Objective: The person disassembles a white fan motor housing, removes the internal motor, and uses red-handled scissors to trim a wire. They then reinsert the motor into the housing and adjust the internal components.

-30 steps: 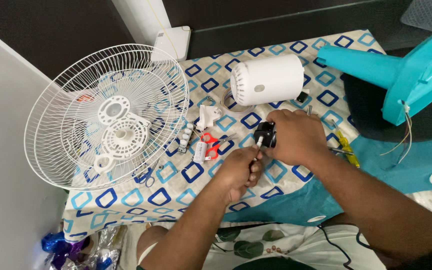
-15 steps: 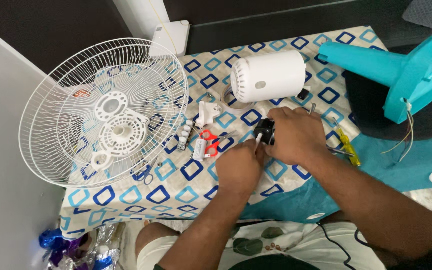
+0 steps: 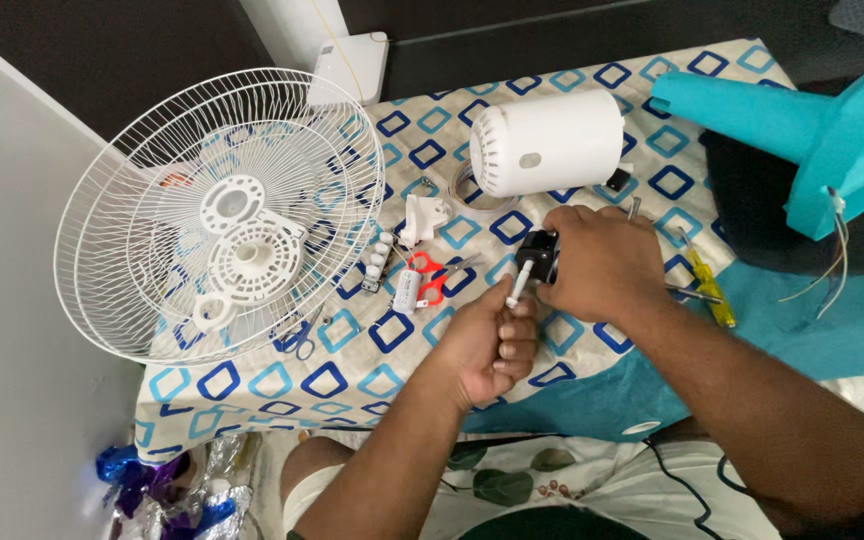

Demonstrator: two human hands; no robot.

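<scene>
A worktop draped in a pale cloth with blue and teal squares fills the middle of the frame; a grey wall runs down the left edge and a dark wall band crosses the top; the cloth's near edge hangs at lower centre, above the person's lap. Leaning off the worktop's left side, in the upper left of the frame, is a large white wire fan guard; at the upper right a teal fan stand juts in, loose wires dangling from it; a white cylindrical motor housing lies at upper centre. The right hand is closed around a small black motor part at centre; the left hand, just below it, is curled with fingers pinching a thin white shaft that sticks out of that part. Left of the hands lie red-handled scissors and a small white capacitor; a yellow-handled screwdriver rests right of the right hand. Open cloth lies at lower left of the hands; the upper centre is crowded.
</scene>
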